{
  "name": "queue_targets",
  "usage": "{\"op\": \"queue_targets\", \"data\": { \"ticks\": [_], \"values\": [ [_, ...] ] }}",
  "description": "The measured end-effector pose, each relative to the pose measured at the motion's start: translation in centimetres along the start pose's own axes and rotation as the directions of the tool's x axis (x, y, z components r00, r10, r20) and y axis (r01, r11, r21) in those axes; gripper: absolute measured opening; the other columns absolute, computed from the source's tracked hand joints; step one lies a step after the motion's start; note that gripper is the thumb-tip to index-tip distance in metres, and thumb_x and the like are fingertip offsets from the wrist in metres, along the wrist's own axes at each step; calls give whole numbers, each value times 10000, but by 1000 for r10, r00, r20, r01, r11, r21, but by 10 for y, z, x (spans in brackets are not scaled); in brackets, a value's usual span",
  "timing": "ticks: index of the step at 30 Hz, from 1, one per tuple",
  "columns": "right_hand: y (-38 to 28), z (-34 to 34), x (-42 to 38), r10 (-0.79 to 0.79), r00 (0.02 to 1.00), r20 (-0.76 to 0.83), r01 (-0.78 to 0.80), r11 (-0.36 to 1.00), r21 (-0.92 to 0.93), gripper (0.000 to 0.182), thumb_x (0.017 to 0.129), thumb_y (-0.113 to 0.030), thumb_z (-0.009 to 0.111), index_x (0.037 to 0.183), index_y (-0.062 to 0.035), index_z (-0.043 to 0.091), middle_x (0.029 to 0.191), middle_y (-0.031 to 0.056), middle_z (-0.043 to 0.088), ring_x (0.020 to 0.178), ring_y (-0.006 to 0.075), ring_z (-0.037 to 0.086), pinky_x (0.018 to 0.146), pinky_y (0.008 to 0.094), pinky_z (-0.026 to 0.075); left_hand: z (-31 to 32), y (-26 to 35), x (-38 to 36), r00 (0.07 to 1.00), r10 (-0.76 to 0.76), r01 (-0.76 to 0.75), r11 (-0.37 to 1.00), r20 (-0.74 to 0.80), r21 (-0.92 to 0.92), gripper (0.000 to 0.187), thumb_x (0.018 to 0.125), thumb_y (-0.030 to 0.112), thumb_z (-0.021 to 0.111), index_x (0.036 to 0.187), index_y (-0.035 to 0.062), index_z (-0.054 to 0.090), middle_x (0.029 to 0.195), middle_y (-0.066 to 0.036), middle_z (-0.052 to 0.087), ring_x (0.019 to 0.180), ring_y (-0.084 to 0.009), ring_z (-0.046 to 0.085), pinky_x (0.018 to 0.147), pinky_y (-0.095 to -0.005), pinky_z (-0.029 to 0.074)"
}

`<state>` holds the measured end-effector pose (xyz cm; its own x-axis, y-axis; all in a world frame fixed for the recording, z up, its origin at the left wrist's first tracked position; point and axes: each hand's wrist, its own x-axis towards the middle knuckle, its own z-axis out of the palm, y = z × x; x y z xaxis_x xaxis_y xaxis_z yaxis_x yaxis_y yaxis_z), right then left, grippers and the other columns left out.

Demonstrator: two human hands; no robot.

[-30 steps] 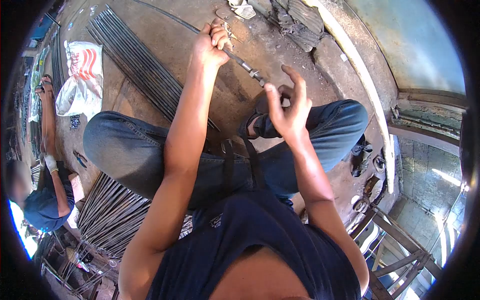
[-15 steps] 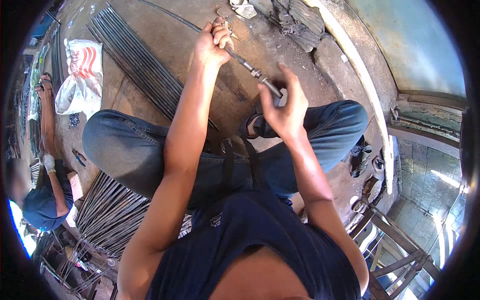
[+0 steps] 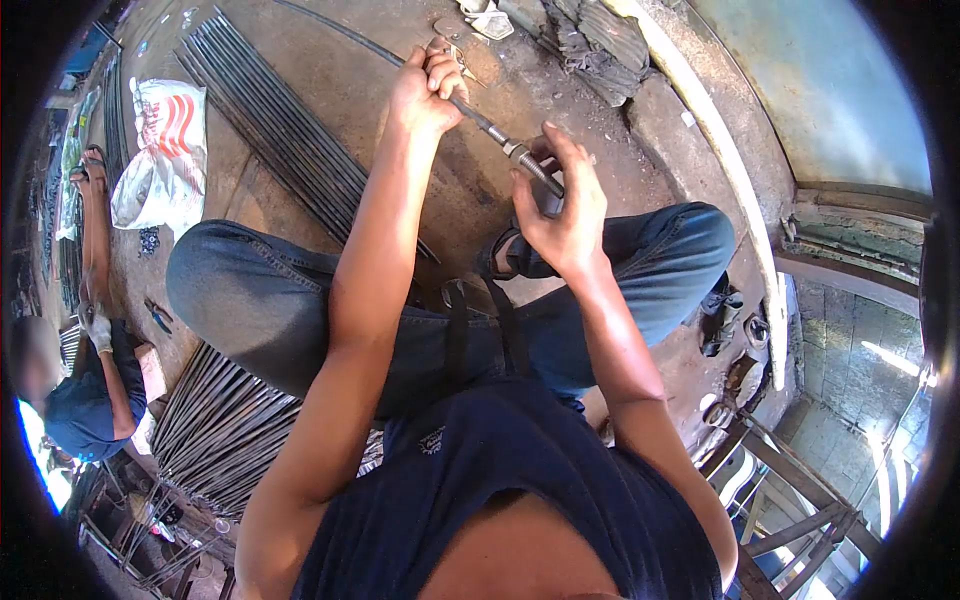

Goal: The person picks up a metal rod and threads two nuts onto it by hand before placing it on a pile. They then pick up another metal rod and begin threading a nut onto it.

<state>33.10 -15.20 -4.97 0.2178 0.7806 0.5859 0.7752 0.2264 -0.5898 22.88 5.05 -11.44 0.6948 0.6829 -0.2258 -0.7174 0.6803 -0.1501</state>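
My left hand (image 3: 428, 92) is closed around a long dark cable (image 3: 345, 30), which runs off past the top edge. Beyond that fist the cable ends in a metal threaded fitting (image 3: 535, 170), slanting down to the right, with a hex nut (image 3: 513, 149) on it. My right hand (image 3: 568, 205) is open beside the fitting, thumb on one side and fingers on the other. The threaded end lies in the gap between them.
A bundle of dark rods (image 3: 275, 125) lies on the floor left of my arms. Near it are a white sack (image 3: 165, 150) and pliers (image 3: 158, 315). More rods (image 3: 225, 425) lie behind my knee. Another person (image 3: 95, 390) sits at the left. A pale curved pole (image 3: 715, 125) runs along the right.
My right hand has shifted slightly left and its fingers have come up alongside the threaded fitting. My left hand keeps its grip on the cable.
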Motion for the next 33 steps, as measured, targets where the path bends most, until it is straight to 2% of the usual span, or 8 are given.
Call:
{"op": "queue_targets", "data": {
  "ticks": [5,7,10,13,17,19,22,33],
  "values": [
    [0,3,-4,56,998,28,-56,998,6,587,711,-21,772,1238,5,514,959,167,622,782,249,617,668,346,520,-1,0,0,1000,20,-20,1000,0,24,464,1061,366,269,989,-6,538,597,34,302,415,-67,275,367,-217,217],
    [-5,1,-4,213,976,38,-215,976,28,554,716,-28,771,1213,-2,528,903,141,619,737,244,616,664,343,519,-1,0,-1,1000,18,-18,1000,4,20,463,1061,365,270,987,-5,538,597,34,300,416,-67,277,368,-217,219],
    [-2,3,5,-53,996,-74,52,999,-15,515,732,-48,769,1192,-8,541,845,121,603,697,241,613,643,339,516,1,1,-1,1000,17,-17,1000,9,9,463,1061,366,271,985,-4,538,597,34,297,418,-67,279,368,-217,224],
    [-6,2,2,76,997,-21,-76,997,1,498,745,-58,763,1188,-7,541,828,116,585,696,237,609,638,337,516,0,0,0,1000,15,-15,1000,1,14,466,1060,371,271,985,-2,539,597,36,297,417,-67,280,369,-217,228],
    [-5,2,5,40,999,-16,-39,999,21,439,749,-74,773,1132,-7,568,820,129,597,678,246,624,619,345,518,0,0,0,1000,22,-22,999,-16,31,471,1059,379,274,987,-3,540,597,39,296,418,-70,281,371,-219,232],
    [-2,4,-4,181,982,48,-180,984,-14,350,731,-79,802,1022,-22,615,783,109,640,677,223,646,678,317,509,2,0,-1,999,21,-20,999,-42,29,473,1054,387,292,938,10,554,582,47,294,412,-68,277,366,-216,227],
    [-12,0,3,148,989,-10,-148,988,-39,279,749,-106,794,951,-18,623,782,143,618,649,266,654,579,354,517,4,-2,-1,997,18,-15,999,-75,31,481,1050,396,309,893,22,569,565,57,290,406,-65,274,360,-214,223],
    [-3,4,4,17,1000,-6,-17,1000,-24,253,733,-63,774,953,-26,654,818,126,629,719,310,651,648,359,541,1,-1,0,997,2,-1,1000,-80,7,495,1052,403,288,908,19,564,564,56,288,409,-66,277,360,-216,232]
  ]
}}
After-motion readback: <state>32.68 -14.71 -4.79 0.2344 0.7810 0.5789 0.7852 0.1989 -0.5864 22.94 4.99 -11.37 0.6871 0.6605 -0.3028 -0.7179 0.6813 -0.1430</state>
